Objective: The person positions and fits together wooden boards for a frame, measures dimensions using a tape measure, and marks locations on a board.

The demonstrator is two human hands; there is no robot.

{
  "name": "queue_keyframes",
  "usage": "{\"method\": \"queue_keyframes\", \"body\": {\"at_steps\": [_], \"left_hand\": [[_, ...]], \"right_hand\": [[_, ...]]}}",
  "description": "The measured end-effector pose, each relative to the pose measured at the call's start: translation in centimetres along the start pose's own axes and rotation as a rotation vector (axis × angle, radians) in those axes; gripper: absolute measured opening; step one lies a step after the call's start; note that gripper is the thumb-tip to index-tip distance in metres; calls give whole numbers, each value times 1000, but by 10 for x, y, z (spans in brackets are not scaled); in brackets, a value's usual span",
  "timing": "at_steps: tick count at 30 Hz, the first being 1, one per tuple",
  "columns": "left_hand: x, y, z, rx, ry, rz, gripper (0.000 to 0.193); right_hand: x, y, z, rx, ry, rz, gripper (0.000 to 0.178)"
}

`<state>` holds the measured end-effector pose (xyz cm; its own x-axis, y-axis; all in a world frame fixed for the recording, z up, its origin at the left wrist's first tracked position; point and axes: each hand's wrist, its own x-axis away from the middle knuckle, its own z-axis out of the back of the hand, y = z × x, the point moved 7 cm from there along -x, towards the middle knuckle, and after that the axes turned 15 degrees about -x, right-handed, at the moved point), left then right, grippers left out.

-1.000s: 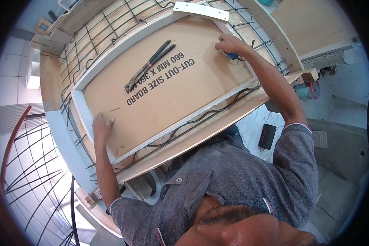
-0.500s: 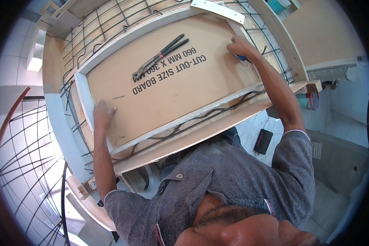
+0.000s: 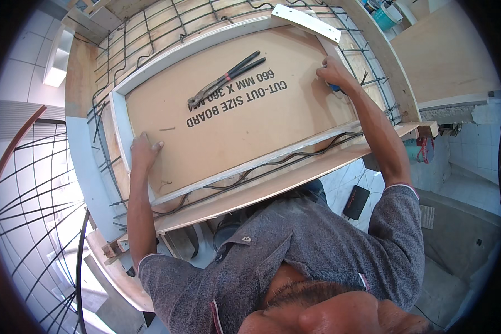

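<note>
Two lines of bold, dark capitals and figures run aslant across the tan board, upside down to me. My pliers lie over part of the farther line, dark handles pointing up to the right. The board sits inside a white frame. A black box on the tiled floor carries a small reddish marking, too tiny to read from here; a round emblem shows on my grey shirt.

My left forearm comes nearly straight up, and that left hand rests at the board's left edge beside the frame wall, thumb spread from the fingers. My right arm bends at the elbow and slants up and inward; the right hand is curled around a blue tool, mostly hidden, near the board's right end.
</note>
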<state>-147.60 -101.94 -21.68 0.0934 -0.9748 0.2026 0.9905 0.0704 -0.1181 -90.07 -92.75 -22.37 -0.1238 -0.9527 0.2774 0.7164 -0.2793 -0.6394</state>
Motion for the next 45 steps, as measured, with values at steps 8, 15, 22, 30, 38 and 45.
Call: {"method": "queue_keyframes", "body": {"at_steps": [8,15,22,30,38,45], "left_hand": [[2,6,5,-20,-42,-9,57],[-1,5,-1,-70,-126,-6,62],[-2,0,-2,-58,-20,-42,54],[-5,-6,-15,-190,-48,8,57],[9,-5,-8,-83,-83,19,63],[3,-10,-21,-64,-72,13,66]], "right_hand": [[0,-1,-2,72,18,49,38],[2,1,-3,140,91,101,36],[-2,9,-4,185,142,108,31],[-17,34,-19,259,-60,121,32],[6,-2,-18,302,53,196,39],[2,5,-20,325,54,222,37]]}}
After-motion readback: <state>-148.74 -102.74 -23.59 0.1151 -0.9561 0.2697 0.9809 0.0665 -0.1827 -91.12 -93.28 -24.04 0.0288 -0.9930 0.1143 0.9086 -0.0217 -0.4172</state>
